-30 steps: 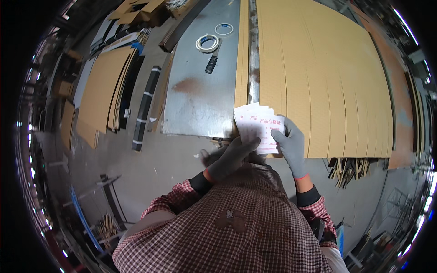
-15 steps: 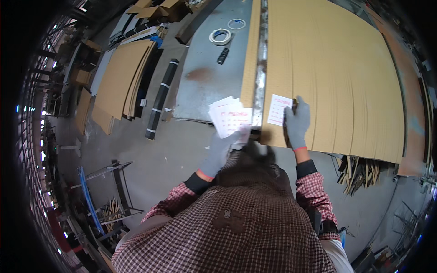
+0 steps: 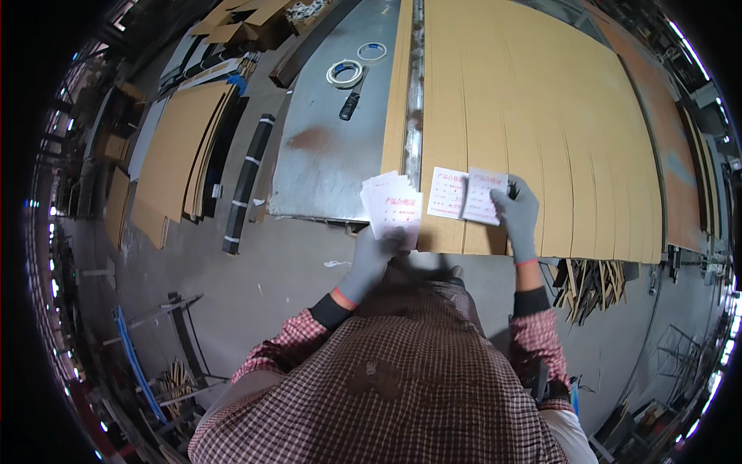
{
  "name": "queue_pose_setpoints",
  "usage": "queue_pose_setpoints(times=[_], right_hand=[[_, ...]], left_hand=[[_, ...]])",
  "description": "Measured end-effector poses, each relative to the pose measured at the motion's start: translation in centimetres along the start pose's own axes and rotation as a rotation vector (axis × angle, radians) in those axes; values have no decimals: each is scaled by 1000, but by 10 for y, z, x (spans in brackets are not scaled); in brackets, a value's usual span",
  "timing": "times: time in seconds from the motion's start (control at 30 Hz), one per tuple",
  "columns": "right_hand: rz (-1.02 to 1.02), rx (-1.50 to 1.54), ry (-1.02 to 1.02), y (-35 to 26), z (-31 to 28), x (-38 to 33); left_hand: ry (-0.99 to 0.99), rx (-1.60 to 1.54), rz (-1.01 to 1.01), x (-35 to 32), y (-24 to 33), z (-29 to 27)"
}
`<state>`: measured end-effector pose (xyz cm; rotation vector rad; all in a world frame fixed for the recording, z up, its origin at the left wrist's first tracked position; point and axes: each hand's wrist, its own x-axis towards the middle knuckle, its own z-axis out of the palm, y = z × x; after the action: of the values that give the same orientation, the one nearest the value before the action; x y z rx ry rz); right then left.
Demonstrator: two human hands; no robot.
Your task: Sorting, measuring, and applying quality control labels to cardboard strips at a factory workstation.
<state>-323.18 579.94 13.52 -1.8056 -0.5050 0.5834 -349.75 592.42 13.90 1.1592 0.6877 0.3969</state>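
My left hand (image 3: 368,263), in a grey glove, grips a fanned stack of white paper cards (image 3: 391,203) printed in red, thumb on top, just off the near edge of the work surface. A single card (image 3: 446,192) lies on a large tan corrugated cardboard sheet (image 3: 556,116) close to that edge. Right beside it, my gloved right hand (image 3: 521,219) has its fingers closed at the right side of another card (image 3: 484,195). Whether that card rests flat on the cardboard or is slightly raised, I cannot tell.
On the grey metal tabletop (image 3: 325,166) lie two white rings (image 3: 344,74) and a black-handled tool (image 3: 352,100). A metal strip (image 3: 413,100) runs along the cardboard. Cardboard sheets (image 3: 174,147) and a strapped dark bundle (image 3: 250,182) lie left; wooden strips (image 3: 591,286) jut out below right.
Earlier one card lay under my right hand; now it lies alone and my right hand holds a second card to its right. My left hand keeps the stack. The view has shifted.
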Motion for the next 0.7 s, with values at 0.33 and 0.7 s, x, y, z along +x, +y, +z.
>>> queue_pose_setpoints(times=[0.33, 0.7], right_hand=[[11, 100, -287, 13, 11, -22], [-140, -86, -97, 24, -120, 15]], left_hand=[[80, -1, 147, 22, -16, 100], [330, -200, 38, 27, -39, 229]])
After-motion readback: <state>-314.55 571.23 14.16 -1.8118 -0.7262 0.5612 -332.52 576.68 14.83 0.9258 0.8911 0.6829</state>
